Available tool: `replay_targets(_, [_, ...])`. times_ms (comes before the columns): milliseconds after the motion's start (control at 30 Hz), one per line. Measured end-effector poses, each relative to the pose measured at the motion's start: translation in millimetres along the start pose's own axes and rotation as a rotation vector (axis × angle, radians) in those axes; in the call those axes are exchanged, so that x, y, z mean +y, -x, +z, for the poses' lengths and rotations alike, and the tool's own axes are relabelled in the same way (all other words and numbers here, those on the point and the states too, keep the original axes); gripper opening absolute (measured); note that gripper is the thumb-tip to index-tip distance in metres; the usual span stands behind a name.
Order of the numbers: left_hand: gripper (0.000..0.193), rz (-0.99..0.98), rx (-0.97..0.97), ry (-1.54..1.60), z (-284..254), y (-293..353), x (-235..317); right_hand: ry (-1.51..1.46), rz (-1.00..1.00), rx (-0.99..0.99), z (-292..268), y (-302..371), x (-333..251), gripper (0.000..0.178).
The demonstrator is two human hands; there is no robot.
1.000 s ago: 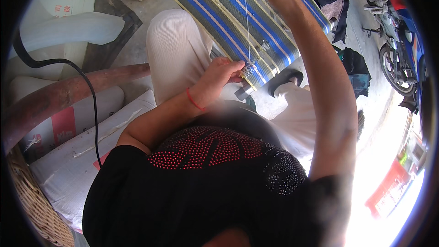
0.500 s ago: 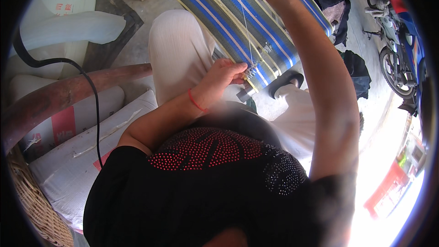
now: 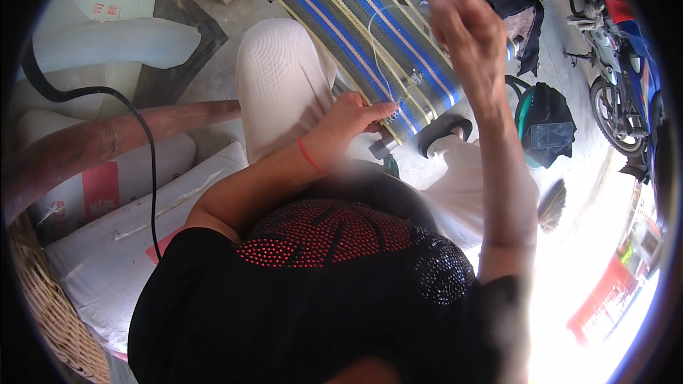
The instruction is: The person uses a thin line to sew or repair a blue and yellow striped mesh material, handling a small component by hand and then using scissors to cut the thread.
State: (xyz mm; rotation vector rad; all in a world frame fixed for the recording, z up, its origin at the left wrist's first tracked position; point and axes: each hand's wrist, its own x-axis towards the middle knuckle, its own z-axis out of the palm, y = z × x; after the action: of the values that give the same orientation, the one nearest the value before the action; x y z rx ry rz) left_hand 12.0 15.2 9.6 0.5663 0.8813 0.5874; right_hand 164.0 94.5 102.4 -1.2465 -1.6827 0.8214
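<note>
On the striped mat (image 3: 370,28), the left hand (image 3: 352,119) pinches its edge and the right hand (image 3: 466,32) grips thin thread (image 3: 376,50). It looks light and floppy, best held near the edge.

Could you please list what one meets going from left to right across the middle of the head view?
Black cable → left hand → striped woven mat → right hand → dark bag → motorbike.

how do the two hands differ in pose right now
The left hand sits low, fingers pressed on the edge of the striped mat; the right hand is raised above the mat and closed. The left hand looks sharp, the right hand blurred. A thin thread appears to run between both hands.
</note>
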Motion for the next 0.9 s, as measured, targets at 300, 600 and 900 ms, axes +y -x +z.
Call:
replay_targets(300, [0.013, -0.005, 0.110, 0.013, 11, 0, -1, 0.271, 0.484, -0.024, -2, 134, 15, 0.011])
replay_targets(600, [0.013, -0.006, 0.061, 0.079, 7, -1, -1, 0.335, 0.394, -0.011, 4, 133, 14, 0.010])
replay_targets(900, [0.014, -0.030, 0.058, 0.099, 2, -5, -3, 0.388, 0.317, -0.035, 3, 134, 11, 0.011])
